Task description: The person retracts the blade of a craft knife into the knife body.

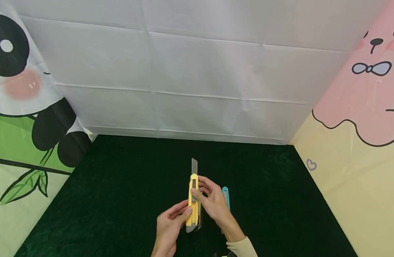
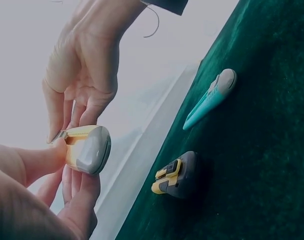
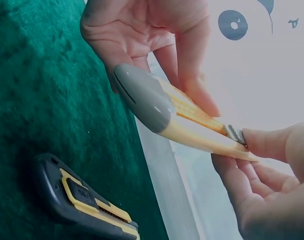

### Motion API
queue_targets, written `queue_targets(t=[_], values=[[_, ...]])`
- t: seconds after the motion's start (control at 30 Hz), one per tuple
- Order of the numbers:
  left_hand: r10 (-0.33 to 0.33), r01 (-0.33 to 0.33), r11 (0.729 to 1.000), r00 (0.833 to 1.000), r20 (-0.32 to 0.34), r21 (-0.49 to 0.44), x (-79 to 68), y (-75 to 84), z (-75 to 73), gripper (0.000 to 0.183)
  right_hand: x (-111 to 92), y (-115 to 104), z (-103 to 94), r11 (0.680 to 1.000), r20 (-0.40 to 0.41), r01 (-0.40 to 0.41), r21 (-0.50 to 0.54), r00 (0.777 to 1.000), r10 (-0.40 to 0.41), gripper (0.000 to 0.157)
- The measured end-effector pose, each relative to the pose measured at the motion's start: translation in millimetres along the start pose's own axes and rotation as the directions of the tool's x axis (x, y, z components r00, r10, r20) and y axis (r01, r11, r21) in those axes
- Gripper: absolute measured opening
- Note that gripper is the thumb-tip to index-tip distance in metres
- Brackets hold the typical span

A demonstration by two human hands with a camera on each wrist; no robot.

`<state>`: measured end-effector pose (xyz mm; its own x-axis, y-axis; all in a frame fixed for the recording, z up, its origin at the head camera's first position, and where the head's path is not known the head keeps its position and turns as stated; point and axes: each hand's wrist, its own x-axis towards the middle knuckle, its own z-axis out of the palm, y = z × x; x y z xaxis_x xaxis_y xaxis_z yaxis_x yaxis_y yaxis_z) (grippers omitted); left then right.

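Note:
Both hands hold a yellow utility knife (image 1: 194,203) with a grey end cap, raised above the dark green cloth. Its blade (image 1: 194,166) sticks out of the far end. My left hand (image 1: 171,225) pinches the body near the grey cap between thumb and fingers. Higher up, my right hand (image 1: 213,201) grips the knife, its thumb on the slider (image 3: 235,135). Beneath lies a black and yellow utility knife (image 2: 177,175), mostly hidden in the head view. A turquoise utility knife (image 1: 226,195) lies on the cloth, partly behind my right hand.
The dark green cloth (image 1: 126,178) covers the table. A white sheet (image 1: 197,78) hangs at the back. Printed panels stand at either side, a panda (image 1: 29,85) on the left and a pink bear (image 1: 373,92) on the right.

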<state>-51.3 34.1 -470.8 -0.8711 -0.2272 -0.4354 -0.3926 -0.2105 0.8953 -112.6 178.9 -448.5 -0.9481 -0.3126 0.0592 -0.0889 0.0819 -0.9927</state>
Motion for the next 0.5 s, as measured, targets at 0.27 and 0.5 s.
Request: queue_targets(t=[0.27,0.5], values=[[0.003,-0.003,1.000,1.000,-0.008,-0.001,0.5,1.2,1.1,0.037,-0.5,-1.0,-2.9,1.000,0.030,-0.019,0.008,0.999,0.019,0.049],[0.003,-0.003,1.000,1.000,-0.014,-0.004,0.3,2.7,1.6,0.037,-1.3,-1.7,-3.4,0.999,0.035,-0.033,0.029,0.999,0.032,0.053]])
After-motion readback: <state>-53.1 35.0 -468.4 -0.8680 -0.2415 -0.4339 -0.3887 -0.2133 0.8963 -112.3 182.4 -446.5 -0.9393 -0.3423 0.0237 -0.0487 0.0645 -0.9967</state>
